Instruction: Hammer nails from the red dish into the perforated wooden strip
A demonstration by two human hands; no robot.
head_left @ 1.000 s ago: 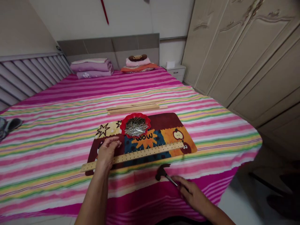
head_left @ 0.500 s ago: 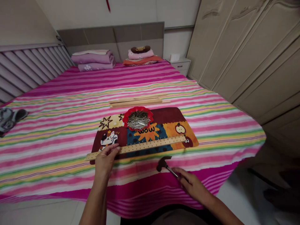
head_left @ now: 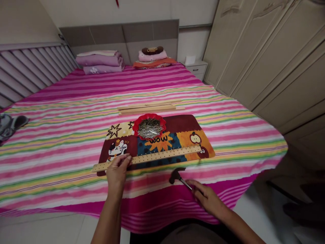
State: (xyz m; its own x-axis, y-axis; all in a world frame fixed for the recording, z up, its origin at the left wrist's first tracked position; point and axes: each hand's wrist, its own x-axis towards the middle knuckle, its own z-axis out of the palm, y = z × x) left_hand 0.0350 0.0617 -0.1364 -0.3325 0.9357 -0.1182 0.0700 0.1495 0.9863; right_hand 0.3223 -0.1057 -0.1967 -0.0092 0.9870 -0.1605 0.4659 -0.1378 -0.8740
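"Where's the strip [head_left: 162,156]?"

"On the mat [head_left: 177,123]. Taking the mat's middle as the clock's centre, it runs from half past eight to three, its left end poking past the mat's edge."

"How does it look?"

"Pale wood, long, narrow and straight, dotted with small dark holes. A row of nails [head_left: 166,151] stands along its far side, from near the left hand [head_left: 117,170] to the right end. The stretch left of that hand shows only dots."

"And that hand's grip?"

"It's at eight o'clock, fingertips bunched on the strip. I can't tell whether they pinch a nail."

"The right hand [head_left: 207,198]?"

"At four, wrapped around the hammer [head_left: 177,176]'s handle, the dark head at five, just off the mat."

"What's near twelve?"

"A red, wavy-rimmed bowl [head_left: 135,127] heaped with loose nails; beyond it, wooden slats [head_left: 149,109]."
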